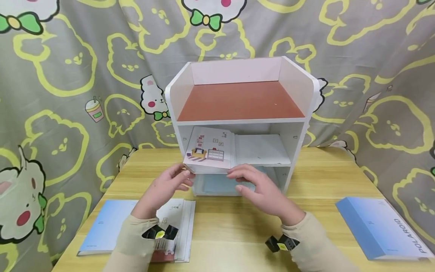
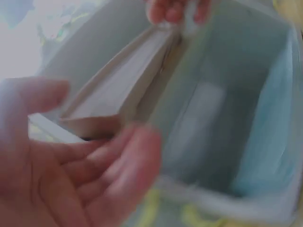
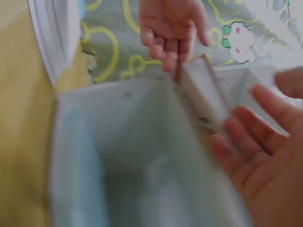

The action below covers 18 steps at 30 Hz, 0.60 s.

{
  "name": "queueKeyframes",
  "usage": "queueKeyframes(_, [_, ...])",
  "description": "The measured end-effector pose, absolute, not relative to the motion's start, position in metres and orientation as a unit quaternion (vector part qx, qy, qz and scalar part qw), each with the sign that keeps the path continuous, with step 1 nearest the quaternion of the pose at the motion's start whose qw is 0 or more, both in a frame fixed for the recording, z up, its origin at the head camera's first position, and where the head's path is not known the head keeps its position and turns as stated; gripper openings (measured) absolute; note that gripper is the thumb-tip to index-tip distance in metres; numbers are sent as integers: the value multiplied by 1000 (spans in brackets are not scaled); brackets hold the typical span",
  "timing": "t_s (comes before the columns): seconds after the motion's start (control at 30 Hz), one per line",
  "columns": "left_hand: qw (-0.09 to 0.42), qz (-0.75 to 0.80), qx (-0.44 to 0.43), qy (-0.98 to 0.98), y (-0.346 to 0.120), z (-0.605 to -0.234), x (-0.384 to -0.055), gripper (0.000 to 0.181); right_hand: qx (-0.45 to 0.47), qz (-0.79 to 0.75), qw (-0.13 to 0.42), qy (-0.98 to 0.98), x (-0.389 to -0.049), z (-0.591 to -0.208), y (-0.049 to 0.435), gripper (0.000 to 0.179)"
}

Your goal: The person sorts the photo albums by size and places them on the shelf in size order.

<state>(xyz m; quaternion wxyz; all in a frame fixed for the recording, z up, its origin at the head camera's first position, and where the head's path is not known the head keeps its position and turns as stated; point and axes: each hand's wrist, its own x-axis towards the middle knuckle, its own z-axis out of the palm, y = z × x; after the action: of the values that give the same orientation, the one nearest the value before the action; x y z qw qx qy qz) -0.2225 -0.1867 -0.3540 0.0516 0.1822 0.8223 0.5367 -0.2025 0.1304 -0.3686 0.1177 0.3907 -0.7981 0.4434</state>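
A thin book with a white, illustrated cover (image 1: 209, 149) lies flat on the left part of the middle shelf, its front edge at the shelf's front. At that book's left front corner is my left hand (image 1: 166, 185), its thumb apart from loosely bent fingers. My right hand (image 1: 256, 189) hovers by the right front corner, fingers slightly bent and thumb free. In the left wrist view the book's page edges (image 2: 118, 80) show between the two hands. The right wrist view shows my right palm (image 3: 272, 163) with nothing in it.
The white shelf unit (image 1: 181, 90) has a brown top board (image 1: 241, 100). Something light blue (image 1: 221, 184) lies on its bottom level. On the wooden table (image 1: 231, 234), a blue book (image 1: 105, 223) and white books (image 1: 187, 230) lie left; a thick blue POLAROID book (image 1: 377, 226) lies right.
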Motion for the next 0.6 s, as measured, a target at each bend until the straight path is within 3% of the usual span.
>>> queueKeyframes(0.17, [-157,293,203,921,-190,-334,-203,53,400,263,159,-863,-186,-345,143,38])
queueKeyframes(0.27, [-229,209,276,910,-194,-327,-195,56,384,202,144,-890,-178,-337,149,48])
queueKeyframes(0.4, [-239,150,349,894,-197,-324,-190,55,373,170,108,-906,-173,-335,150,56])
queueKeyframes(0.6, [-211,135,348,903,-198,-326,-190,51,365,167,93,-911,-174,-340,148,57])
